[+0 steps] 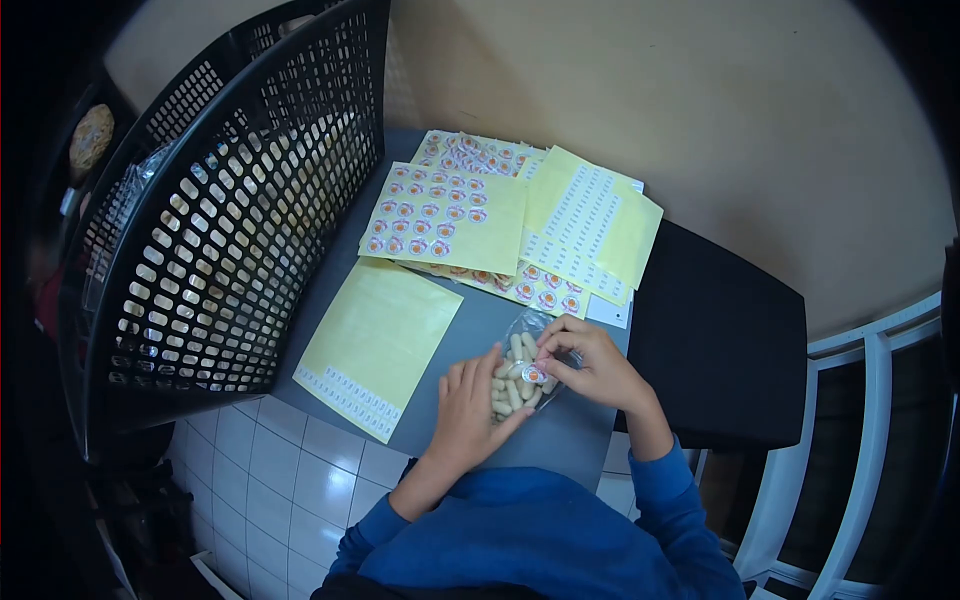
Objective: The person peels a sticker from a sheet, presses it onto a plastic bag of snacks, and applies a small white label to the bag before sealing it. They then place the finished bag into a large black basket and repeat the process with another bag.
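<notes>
I see the left hand [468, 408] with fingers spread along the bag [515, 388], which lies between both hands' fingers; the right hand [592, 362] meets the sticker [533, 374], whether pinching I cannot tell.

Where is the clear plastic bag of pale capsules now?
In the head view, the bag is just below and right of centre, over the grey tabletop, between the person's left hand and right hand.

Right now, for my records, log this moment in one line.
left hand: on bag | right hand: at sticker | capsules: in bag | sheets: on table
</notes>
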`<state>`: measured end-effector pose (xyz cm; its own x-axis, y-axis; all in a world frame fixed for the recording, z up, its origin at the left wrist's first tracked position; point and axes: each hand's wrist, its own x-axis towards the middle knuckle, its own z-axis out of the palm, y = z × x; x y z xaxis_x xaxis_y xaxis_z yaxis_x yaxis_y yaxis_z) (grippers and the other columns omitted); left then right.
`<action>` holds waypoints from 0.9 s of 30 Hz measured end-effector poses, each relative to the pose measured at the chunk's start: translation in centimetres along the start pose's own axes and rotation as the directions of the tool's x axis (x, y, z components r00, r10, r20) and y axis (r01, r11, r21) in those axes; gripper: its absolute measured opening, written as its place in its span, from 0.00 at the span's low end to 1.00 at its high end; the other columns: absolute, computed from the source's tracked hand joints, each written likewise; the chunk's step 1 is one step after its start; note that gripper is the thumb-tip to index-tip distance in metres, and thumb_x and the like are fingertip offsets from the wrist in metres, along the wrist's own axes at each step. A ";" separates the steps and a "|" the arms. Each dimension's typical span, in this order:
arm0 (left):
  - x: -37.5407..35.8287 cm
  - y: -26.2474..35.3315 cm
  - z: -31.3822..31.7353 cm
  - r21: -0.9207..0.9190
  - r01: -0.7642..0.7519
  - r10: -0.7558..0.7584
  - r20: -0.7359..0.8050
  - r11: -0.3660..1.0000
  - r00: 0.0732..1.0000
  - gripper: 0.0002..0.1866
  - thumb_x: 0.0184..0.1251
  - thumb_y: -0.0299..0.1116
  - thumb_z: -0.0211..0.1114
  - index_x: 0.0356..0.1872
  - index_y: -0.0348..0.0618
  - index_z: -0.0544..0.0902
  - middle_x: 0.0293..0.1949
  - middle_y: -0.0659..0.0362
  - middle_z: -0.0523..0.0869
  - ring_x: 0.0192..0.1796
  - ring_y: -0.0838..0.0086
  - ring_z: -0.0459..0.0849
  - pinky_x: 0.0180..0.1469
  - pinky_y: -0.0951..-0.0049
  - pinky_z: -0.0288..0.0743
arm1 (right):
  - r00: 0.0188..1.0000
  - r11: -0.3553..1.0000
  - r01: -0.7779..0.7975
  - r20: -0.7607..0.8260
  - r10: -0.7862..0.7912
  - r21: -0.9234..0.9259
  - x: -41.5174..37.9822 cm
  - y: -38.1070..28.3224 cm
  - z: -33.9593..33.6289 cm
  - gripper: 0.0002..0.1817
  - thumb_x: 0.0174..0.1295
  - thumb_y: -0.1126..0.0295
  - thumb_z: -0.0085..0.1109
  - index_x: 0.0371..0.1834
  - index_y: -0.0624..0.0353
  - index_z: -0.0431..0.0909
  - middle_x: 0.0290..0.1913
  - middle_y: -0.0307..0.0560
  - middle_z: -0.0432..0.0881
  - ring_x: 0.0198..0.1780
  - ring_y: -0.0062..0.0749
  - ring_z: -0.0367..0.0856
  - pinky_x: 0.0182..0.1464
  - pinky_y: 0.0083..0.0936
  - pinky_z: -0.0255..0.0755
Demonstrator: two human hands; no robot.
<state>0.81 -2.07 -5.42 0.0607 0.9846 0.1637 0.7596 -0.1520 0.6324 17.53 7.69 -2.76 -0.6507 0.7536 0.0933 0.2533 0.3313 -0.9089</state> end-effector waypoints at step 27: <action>-0.3 -1.6 0.5 -0.073 -0.115 0.105 -0.131 0.991 0.986 0.31 0.42 0.40 0.70 0.48 0.41 0.67 0.48 0.55 0.73 0.51 0.61 0.67 0.54 0.64 0.55 | 0.927 0.987 -0.064 -0.376 0.004 -0.147 -1.3 -0.8 4.9 0.04 0.44 0.76 0.59 0.22 0.65 0.77 0.33 0.48 0.76 0.33 0.39 0.77 0.37 0.26 0.70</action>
<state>-0.05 -2.09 -6.85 0.0544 0.9435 0.3268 0.6983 -0.2699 0.6630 14.68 3.62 -4.18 -0.3331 0.9130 0.2357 0.3968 0.3625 -0.8433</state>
